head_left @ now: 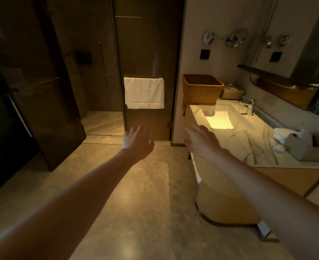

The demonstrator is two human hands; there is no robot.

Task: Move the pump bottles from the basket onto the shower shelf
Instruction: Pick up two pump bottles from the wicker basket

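A woven brown basket [201, 91] stands upright at the far left end of the marble bench [248, 143]; its contents are hidden. Dark bottles [83, 57] sit on the far shower wall.

Both arms reached forward over the floor, the left hand [137, 140] and right hand [201, 139] empty with fingers [189, 130] spread. A wicker basket [201, 90] stood at the counter's [248, 143] far left corner; a white towel [144, 92] hung on the shower's glass door [147, 53]
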